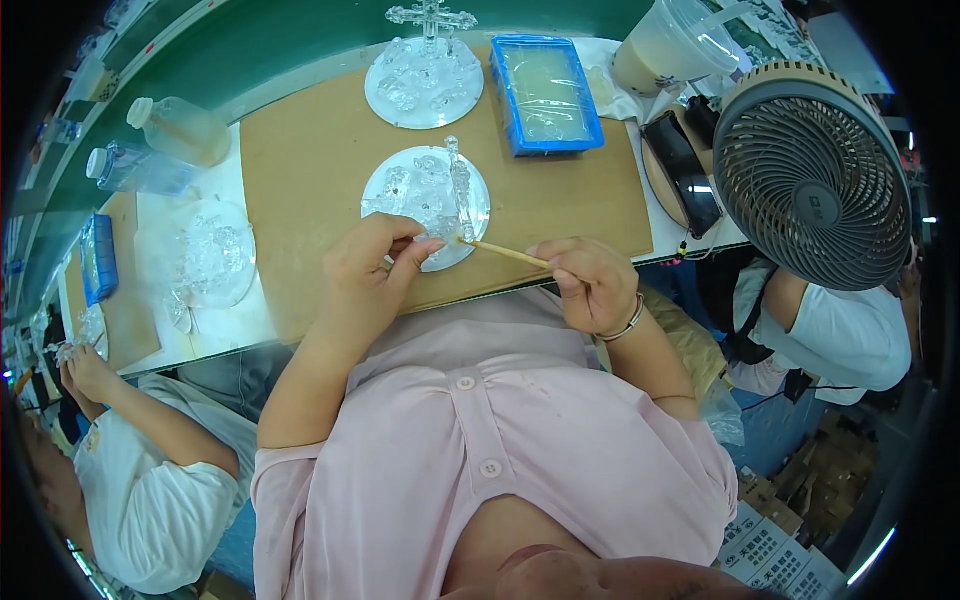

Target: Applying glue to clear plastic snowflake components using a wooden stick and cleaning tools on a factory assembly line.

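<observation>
My right hand pinches a thin, wooden-coloured stick, perhaps a brush handle. Its tip points left, beside the lower end of a clear ornate rod-shaped piece. That piece lies along the right side of a white round plate heaped with small clear pieces. Over the plate's near left edge is my left hand, thumb and forefinger pressed together. What sits between those fingertips blends with the clear pieces behind them.
Brown cardboard covers the table. Farther back are another plate with a clear cross and a blue tray. A fan, dark glasses and a tub stand right; bottles left. A co-worker sits left.
</observation>
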Motion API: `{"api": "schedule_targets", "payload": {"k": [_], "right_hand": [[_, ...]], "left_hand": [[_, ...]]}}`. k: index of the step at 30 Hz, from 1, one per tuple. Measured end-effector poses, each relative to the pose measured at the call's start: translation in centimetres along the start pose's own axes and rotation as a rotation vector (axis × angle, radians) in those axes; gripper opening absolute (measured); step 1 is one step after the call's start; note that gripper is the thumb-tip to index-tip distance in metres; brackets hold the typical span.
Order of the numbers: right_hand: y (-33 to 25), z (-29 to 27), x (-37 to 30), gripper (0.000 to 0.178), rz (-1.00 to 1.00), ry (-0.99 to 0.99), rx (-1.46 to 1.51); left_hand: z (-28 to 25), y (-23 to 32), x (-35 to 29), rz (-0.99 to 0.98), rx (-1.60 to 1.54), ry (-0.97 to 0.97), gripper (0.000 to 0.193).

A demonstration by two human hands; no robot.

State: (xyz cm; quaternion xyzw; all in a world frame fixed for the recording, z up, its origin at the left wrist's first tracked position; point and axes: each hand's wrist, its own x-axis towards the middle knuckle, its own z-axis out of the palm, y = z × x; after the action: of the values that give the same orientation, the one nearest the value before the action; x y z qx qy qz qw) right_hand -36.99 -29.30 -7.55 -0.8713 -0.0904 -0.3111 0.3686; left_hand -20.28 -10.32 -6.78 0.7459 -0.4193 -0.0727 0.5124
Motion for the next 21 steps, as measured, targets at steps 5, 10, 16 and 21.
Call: {"api": "schedule_targets", "payload": {"k": [5,10,16,21], "right_hand": [[0.3,0.4,-0.1,0.014,-0.052,-0.035,-0.073],[-0.2,-0.7,-1.1,0.016,-0.075,-0.098,-0.064],[-0.4,-1.2,-0.9,0.017,-0.036,-0.029,-0.143],[-1.6,-0.6,-1.0,0.018,-0.091,-0.133,-0.026]], "left_hand": [[0.1,0.0,0.0,0.003,0.003,0.007,0.015],[0.1,-0.3,0.2,0.036,0.01,0.007,0.016],[0.3,0.0,0.5,0.057,0.01,-0.016,0.017],[0.3,0.2,0.6,0.09,0.017,-0.02,0.018]]}}
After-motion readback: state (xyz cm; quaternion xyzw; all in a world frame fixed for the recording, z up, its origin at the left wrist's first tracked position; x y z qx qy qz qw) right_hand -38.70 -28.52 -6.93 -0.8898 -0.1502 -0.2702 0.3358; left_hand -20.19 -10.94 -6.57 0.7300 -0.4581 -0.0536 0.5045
